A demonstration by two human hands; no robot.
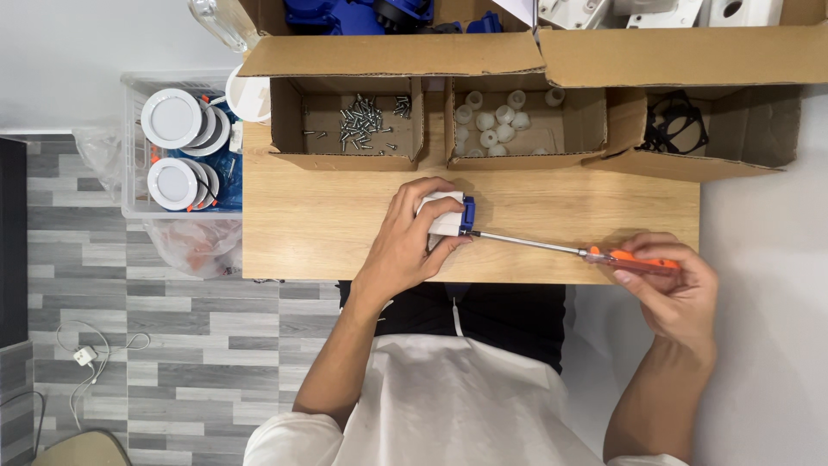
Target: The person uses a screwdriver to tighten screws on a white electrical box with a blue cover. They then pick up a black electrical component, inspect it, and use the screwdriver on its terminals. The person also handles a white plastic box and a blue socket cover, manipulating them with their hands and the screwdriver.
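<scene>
Left hand (pixel 412 240) curled in a closed grip, right hand (pixel 674 285) pinching, forearms angled inward.

Wooden table (pixel 328 233), grey plank floor (pixel 172 345), white wall (pixel 69 60)

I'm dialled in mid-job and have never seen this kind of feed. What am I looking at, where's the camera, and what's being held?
There is no machine here: a person works with two bare hands, and the single camera sits on their head, looking straight down. The left hand grips a small white and blue part on the wooden table. The right hand holds an orange-handled screwdriver, its tip at the part's blue end. Behind stand cardboard boxes: screws, white caps, black frames. A clear bin of round white lamps sits left.
</scene>
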